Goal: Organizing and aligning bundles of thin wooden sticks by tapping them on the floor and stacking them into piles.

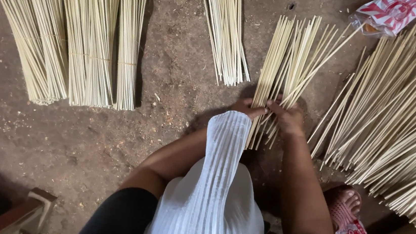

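Dirt floor (173, 52), hands (289, 117) gripping sticks (287, 58)

Soft daylight, dim lower corners, sharp focus

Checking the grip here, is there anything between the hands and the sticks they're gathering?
Nothing visible: the left hand and right hand already clasp the bundle of sticks directly.

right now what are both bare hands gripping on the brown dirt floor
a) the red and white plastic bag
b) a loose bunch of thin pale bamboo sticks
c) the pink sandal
b: the left hand and right hand close around the loose bunch of thin pale bamboo sticks.
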